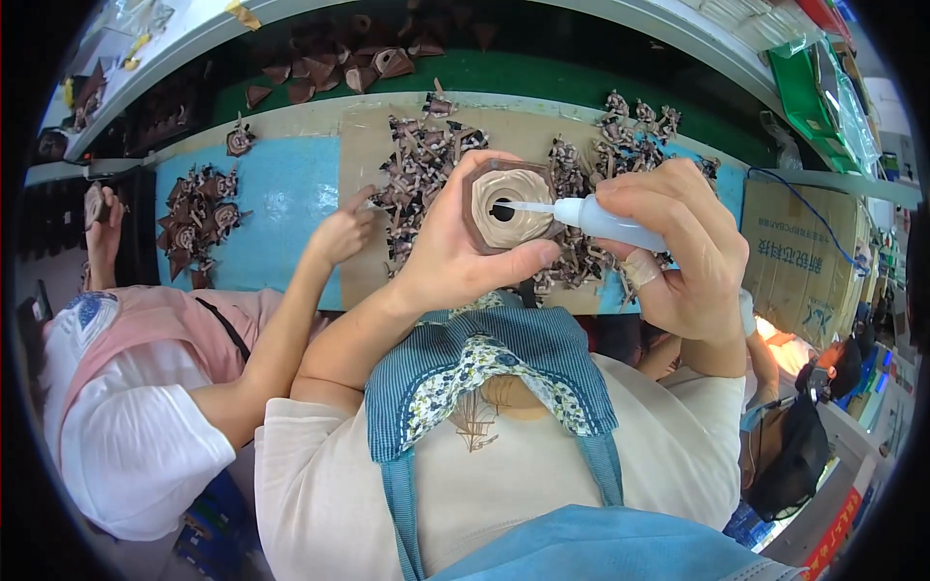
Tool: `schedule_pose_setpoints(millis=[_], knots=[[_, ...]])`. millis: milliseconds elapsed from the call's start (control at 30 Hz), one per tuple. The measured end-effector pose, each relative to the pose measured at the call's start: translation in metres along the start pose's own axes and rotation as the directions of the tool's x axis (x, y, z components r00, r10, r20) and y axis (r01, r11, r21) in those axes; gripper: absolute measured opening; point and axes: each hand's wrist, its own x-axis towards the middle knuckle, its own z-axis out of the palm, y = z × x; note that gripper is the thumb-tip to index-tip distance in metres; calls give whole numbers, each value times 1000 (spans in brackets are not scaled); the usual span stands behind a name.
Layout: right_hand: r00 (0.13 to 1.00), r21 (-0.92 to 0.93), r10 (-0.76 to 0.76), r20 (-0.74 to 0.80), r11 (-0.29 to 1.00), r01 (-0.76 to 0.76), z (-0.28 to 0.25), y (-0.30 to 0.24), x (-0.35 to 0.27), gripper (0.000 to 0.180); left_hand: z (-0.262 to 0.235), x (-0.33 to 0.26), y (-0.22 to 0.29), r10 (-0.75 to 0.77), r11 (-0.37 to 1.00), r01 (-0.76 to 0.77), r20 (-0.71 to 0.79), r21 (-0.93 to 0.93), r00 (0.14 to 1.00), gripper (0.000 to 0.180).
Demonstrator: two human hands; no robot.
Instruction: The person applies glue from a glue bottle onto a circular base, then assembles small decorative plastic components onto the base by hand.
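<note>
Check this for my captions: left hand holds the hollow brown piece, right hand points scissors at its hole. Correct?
Not scissors: the head view shows the right hand pointing a pale nozzle bottle at the hole. The left hand does hold the hollow brown piece.

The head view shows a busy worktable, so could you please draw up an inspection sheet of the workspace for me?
Surface: the worktable has light-blue and tan covering.
Things in use: a hollow brown piece with a beige inside and dark central opening; a squeeze bottle, nozzle over the opening, contact unclear.
Clutter: heaps of small brown-and-beige parts, at left and centre and also right of centre; loose brown pieces on the green area behind.
Hands: left hand grips the hollow piece; right hand grips the bottle.
Cables: a blue cord by the cardboard box, right.
Surroundings: a co-worker's hand near the centre heap.
</note>
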Motion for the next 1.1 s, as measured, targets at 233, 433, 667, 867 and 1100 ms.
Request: schedule_pose_setpoints(millis=[233, 433, 667, 867, 1100], knots=[[1000, -4, -5, -2, 1000, 5, 3, 5, 4, 35, -4, 4, -4, -31, 999, 31, -11, 28, 999, 68], [993, 74, 114, 12, 991, -115, 8, 17, 4, 31, -9, 8, 1, -97, 994, 99, -71, 34, 993, 65], [848, 652, 516, -116, 684, -327, 29, 71, 31, 26, -32, 19, 12, 88, 676, 47, -143, 735, 986, 64], [853, 593, 384, -354, 797, -113, 57, 140, 120, 32, -65, 24, 17, 364, 524, -190, -16, 830, 931, 70], [749, 193, 420, -512, 906, -376, 66, 157, 151, 36, -76, 27, 12, 548, 557, -272, -101, 785, 830, 66]])
